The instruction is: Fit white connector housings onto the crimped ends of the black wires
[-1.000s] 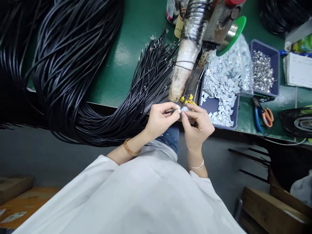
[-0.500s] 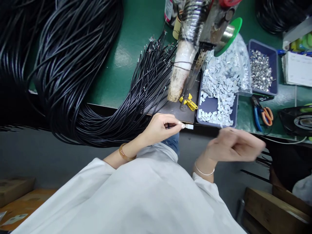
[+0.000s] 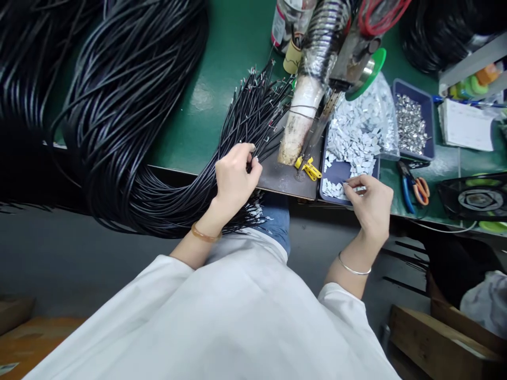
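My left hand (image 3: 236, 177) is over the bundle of thin black cables (image 3: 247, 113), its thumb and fingers curled together at the cables' right side. Whatever is between those fingertips is too hidden to make out. At the front of a blue-grey tray (image 3: 336, 201), my right hand (image 3: 370, 206) pinches a small white piece between thumb and forefinger. Many similar flat white pieces (image 3: 350, 140) fill that tray and a clear bag at its back. Below my left hand, cable ends with white pieces on them (image 3: 255, 208) lie by my lap.
A taped hose (image 3: 295, 126) hangs above a yellow clip (image 3: 308, 169) on the dark board. Thick black cable coils (image 3: 134, 89) cover the left. On the right are a tray of metal parts (image 3: 414, 124), pliers (image 3: 414, 187) and a paper pad (image 3: 467, 124).
My left hand has left the white-tipped cable it held and moved up and left to the cable bundle. My right hand has moved left to the white pieces and pinches one. The view has shifted slightly.
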The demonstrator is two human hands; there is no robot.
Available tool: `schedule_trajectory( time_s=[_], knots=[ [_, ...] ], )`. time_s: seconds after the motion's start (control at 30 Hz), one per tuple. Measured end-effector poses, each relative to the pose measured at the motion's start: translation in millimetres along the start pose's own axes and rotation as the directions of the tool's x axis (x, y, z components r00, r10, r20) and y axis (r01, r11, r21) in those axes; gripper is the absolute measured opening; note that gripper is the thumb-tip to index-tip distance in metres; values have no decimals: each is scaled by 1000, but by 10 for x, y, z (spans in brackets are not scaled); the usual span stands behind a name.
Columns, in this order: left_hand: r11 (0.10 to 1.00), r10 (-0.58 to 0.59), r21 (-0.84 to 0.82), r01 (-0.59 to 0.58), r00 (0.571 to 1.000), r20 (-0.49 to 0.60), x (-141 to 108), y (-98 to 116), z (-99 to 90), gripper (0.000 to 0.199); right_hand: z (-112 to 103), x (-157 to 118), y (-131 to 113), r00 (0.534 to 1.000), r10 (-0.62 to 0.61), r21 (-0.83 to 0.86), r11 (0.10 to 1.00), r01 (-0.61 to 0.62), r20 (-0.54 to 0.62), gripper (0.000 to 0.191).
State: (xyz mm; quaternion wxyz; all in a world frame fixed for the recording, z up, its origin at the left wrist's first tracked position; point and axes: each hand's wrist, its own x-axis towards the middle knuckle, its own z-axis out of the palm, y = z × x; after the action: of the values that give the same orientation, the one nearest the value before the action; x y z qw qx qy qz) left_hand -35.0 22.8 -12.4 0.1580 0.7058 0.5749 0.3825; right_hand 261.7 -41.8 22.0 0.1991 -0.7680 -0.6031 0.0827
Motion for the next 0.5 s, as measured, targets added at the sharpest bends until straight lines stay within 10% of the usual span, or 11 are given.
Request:
schedule_trajectory(
  time_s=[0.13,0.27,0.5],
  knots=[
    [916,-189,-387,106,965,-183,-7,-38,-1,26,-83,106,8,983,-131,-109,983,145,127,9],
    [710,-302,-704,-24,892,-336,35,-49,-20,36,-126,240,7,961,-187,-215,949,231,204,9],
    [609,-309,-787,-101,883,-353,-30,136,-37,20,-61,334,8,981,-112,-149,980,135,156,14]
  ],
)
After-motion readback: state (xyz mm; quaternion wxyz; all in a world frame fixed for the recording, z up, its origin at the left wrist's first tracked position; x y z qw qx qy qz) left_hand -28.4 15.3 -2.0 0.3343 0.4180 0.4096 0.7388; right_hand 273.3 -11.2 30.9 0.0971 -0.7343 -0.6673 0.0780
